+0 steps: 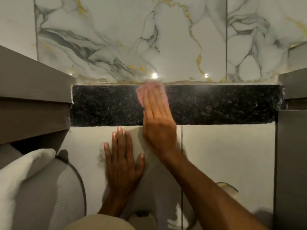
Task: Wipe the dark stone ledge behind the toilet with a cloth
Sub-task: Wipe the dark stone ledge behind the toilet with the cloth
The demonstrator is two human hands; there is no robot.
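The dark speckled stone ledge runs left to right across the middle of the view, below the marble wall. My right hand lies flat on the ledge near its centre, fingers pointing at the wall, pressing a pink cloth onto the stone. The cloth is blurred and mostly hidden under the fingers. My left hand rests flat with spread fingers on the pale tiled face below the ledge, holding nothing.
Grey panels close in the ledge on the left and another grey panel on the right. A white folded towel and a ribbed grey surface sit at lower left. The white marble wall rises behind.
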